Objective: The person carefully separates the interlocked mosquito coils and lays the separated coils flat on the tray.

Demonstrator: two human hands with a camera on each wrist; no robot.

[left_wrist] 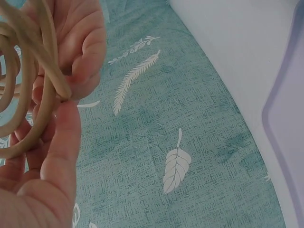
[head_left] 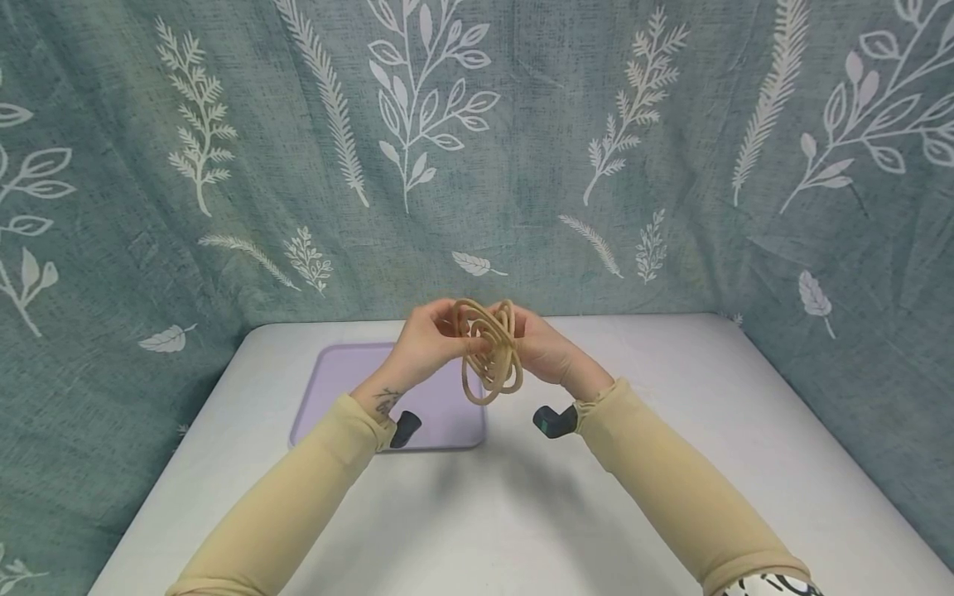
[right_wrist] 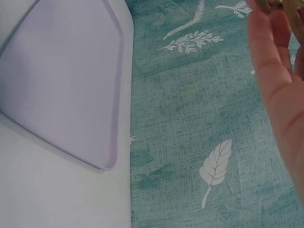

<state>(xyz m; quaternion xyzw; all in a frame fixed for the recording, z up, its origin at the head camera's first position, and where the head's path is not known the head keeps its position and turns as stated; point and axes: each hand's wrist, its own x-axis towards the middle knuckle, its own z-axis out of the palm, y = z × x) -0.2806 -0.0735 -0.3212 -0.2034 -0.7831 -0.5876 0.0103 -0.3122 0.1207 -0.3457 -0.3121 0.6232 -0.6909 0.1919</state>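
Observation:
Both hands are raised above the table, holding a coil of tan cord (head_left: pixel 493 358) with several overlapping round loops. On its left side, the left hand (head_left: pixel 421 343) pinches the loops between thumb and fingers. The right hand (head_left: pixel 547 348) grips the coil from the other side, its fingertips partly hidden behind the loops. Close up in the left wrist view, the cord (left_wrist: pixel 46 57) looks thick and smooth, with the left thumb pressed against one strand. In the right wrist view, only a small piece of the cord (right_wrist: pixel 295 21) shows at the top corner.
A pale purple tray (head_left: pixel 328 372) lies on the white table (head_left: pixel 671 463), below and left of the hands. Behind the table hangs a green-blue curtain (head_left: pixel 522 165) with white leaf prints. Dark wrist devices (head_left: pixel 555 422) stick out near both sleeve cuffs.

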